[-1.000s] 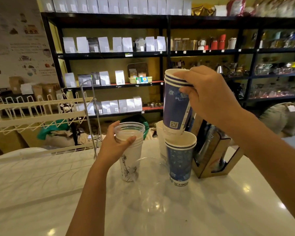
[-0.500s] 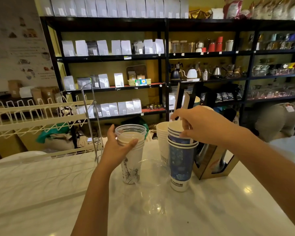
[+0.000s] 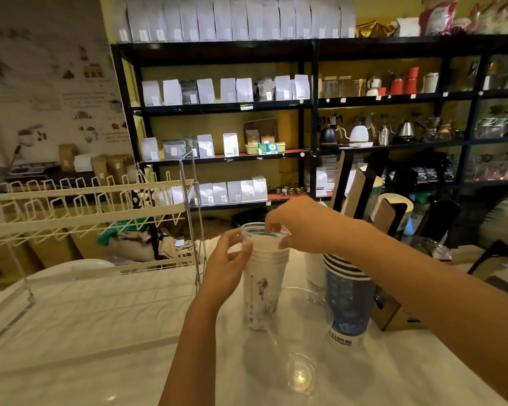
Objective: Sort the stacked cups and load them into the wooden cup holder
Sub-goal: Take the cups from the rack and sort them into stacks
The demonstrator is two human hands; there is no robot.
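Observation:
A stack of clear plastic cups (image 3: 264, 276) with a dark print stands on the white marble counter (image 3: 100, 332). My left hand (image 3: 228, 265) wraps its left side. My right hand (image 3: 298, 224) pinches the rim of the top cup from above. To the right stands a nested stack of blue paper cups (image 3: 348, 300), with a white paper cup (image 3: 314, 273) behind it. A single clear cup (image 3: 302, 341) stands in front. The wooden cup holder (image 3: 390, 315) sits at the right, with cups leaning in its slots.
A white wire rack (image 3: 85, 218) with a chrome post (image 3: 195, 218) stands on the counter at left. Black shelves (image 3: 305, 106) with white bags, kettles and jars fill the background. A black object (image 3: 490, 253) lies at the far right.
My right hand set the blue cups down nested on the other blue cup, let go, and moved left onto the rim of the clear cup stack. My left hand stayed on that stack.

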